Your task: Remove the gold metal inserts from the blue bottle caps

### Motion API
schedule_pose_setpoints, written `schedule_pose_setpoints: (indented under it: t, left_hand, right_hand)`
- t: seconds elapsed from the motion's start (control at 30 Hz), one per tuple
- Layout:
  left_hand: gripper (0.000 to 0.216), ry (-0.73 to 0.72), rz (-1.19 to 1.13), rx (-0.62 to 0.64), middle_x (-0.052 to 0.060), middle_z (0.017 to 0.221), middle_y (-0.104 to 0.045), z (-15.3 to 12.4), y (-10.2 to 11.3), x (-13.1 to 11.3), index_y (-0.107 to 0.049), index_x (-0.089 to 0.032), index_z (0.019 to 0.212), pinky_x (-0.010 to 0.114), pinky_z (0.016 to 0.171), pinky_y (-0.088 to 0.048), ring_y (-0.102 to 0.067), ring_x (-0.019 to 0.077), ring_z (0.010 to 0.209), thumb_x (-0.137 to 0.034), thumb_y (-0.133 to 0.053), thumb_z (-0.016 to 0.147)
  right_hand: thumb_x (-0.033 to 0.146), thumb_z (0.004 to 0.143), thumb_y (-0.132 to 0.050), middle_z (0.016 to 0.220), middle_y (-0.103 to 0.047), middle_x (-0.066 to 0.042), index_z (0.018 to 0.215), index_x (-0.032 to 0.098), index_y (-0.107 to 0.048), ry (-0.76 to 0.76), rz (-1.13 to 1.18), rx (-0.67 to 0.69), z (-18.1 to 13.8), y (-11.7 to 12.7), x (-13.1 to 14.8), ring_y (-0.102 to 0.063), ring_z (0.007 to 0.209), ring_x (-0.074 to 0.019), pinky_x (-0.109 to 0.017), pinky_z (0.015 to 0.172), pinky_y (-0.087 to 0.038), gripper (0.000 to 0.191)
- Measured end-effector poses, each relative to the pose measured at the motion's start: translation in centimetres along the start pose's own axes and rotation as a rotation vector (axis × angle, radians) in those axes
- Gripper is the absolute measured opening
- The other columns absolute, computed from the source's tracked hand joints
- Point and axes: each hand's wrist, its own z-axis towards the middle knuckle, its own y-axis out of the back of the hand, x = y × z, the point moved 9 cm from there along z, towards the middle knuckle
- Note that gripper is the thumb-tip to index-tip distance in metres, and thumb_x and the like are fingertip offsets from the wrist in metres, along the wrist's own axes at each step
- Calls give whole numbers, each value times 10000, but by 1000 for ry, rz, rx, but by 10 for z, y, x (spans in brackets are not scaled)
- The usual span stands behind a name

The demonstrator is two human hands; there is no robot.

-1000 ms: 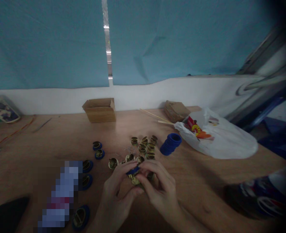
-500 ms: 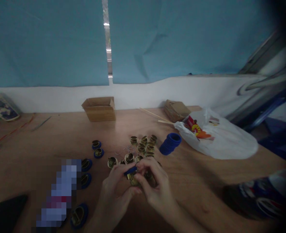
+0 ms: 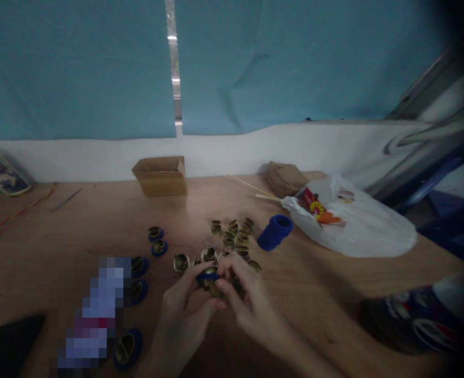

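A round brass-coloured fitting [image 3: 212, 287] is between my two hands, with a blue ring [image 3: 206, 276] around its upper part. My left hand [image 3: 182, 312] closes on its left side, thumb below and fingers above. From the right, my right hand [image 3: 248, 302] pinches the same piece with thumb and forefinger. Just beyond my fingers stand several similar brass fittings [image 3: 229, 240] without blue rings. Left of my hands, more brass fittings with blue rings [image 3: 127, 349] lie on the wooden table [image 3: 314, 310]. My fingers partly hide the held piece.
A leaning stack of blue rings [image 3: 275, 232] stands right of the fittings, by a white plastic bag [image 3: 373, 220]. An open cardboard box [image 3: 161, 184] and a brown package [image 3: 285, 178] sit near the wall. A dark bottle [image 3: 413, 320] lies at right; thin metal rings [image 3: 210, 241] lie among the fittings.
The blue ring, earlier tilted nearly edge-on at the top of the held fitting, now shows around it, with brass visible above it. Both hands stay in nearly the same place.
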Motion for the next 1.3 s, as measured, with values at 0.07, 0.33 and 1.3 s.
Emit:
schedule_pose_setpoints:
  t: [0.07,0.33,1.3]
  left_hand:
    - [461,-2,-20,-17,29,1091,-717,0,0,2,-611,-263,1140,308,886,-536,-675,211,1008,-79,-690,724]
    - [403,-26,-21,30,70,1176,-676,2,2,0,-569,-230,1177,327,913,-534,-649,226,1079,-100,-611,797]
    - [268,184,-162,-204,5,819,-628,8,25,17,-515,-198,904,256,635,-533,-657,168,761,-337,-696,763]
  right_hand:
    - [95,885,-442,782,-464,1,833,214,-441,11,-4,27,-1,-2,1,-469,717,-158,-285,629,-380,130]
    - [71,879,-435,816,-474,-3,846,213,-427,16,-12,151,-3,-10,7,-468,726,-149,-278,634,-386,146]
    - [467,813,-657,558,-343,94,717,226,-365,-385,637,-124,3,7,-40,-323,481,-82,-218,468,-276,390]
